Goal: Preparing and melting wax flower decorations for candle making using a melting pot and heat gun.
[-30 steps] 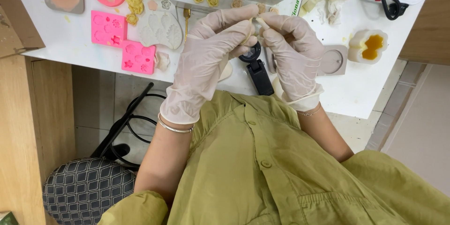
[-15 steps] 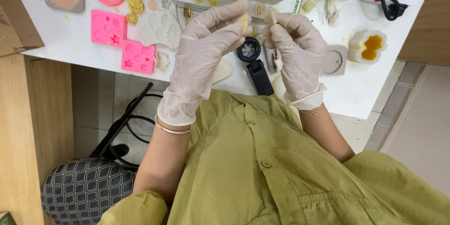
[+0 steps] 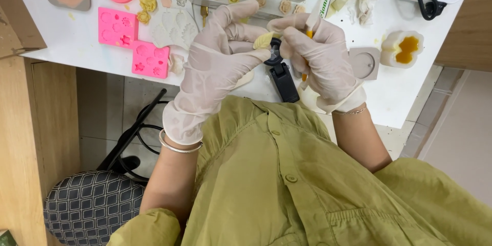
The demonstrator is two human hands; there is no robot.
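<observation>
Both my hands wear thin white gloves and meet above the front edge of the white table [image 3: 77, 41]. My left hand [image 3: 218, 56] pinches a small pale yellow clay piece [image 3: 264, 40] between thumb and fingers. My right hand [image 3: 320, 56] is closed around a slim tool with an orange tip [image 3: 307, 35] and touches the clay piece. Under the hands lies a black magnifier loupe [image 3: 283, 76].
Two pink silicone moulds [image 3: 134, 41] and a grey leaf mould [image 3: 174, 25] lie left of the hands. Small yellow clay flowers [image 3: 146, 0] are scattered behind. A square grey mould [image 3: 365, 62] and a white mould with orange filling [image 3: 405, 48] sit on the right. A patterned stool [image 3: 92, 205] stands below.
The hands came apart half a second ago, uncovering the loupe, and have closed in again on the clay piece. The camera view has shifted slightly.
</observation>
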